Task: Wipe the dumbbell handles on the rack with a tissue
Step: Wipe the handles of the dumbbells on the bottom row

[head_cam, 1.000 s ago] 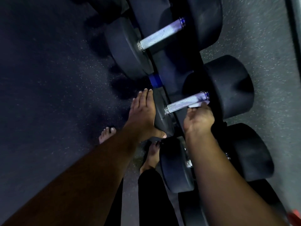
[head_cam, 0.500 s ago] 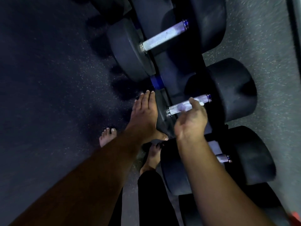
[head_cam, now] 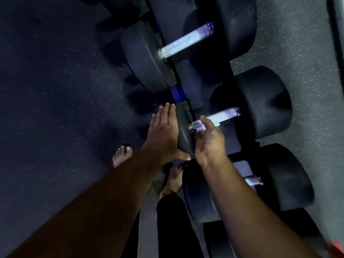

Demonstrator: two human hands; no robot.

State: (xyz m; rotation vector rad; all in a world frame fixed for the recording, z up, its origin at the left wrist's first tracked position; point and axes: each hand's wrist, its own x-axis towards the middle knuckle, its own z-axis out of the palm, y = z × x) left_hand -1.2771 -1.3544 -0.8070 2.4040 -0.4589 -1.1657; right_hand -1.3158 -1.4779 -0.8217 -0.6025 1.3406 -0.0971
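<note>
The middle dumbbell handle (head_cam: 216, 119) sits pretty much dead centre of the view, a knurled silver bar with its long axis running from about 8 o'clock up to 2 o'clock, black weight heads on both ends. The right hand (head_cam: 209, 140) comes in from 5 o'clock and sits on the near end of that handle, fingers curled around it with a bit of white tissue (head_cam: 216, 124) poking out underneath, so it's clamped on the tissue against the bar. The left hand (head_cam: 163, 131) reaches in from 7 o'clock, fingers straight and together, laid flat on the near weight head (head_cam: 183, 131) of the same dumbbell, thumb hooked under its edge.

The rack (head_cam: 193, 84) runs roughly 12 to 5 o'clock and holds more dumbbells: one handle (head_cam: 186, 40) at 12 o'clock pointing the same way, another (head_cam: 254, 180) at 4 o'clock half hidden by the right forearm. Bare feet (head_cam: 122, 157) show on the speckled floor (head_cam: 55, 90) at 7 o'clock.
</note>
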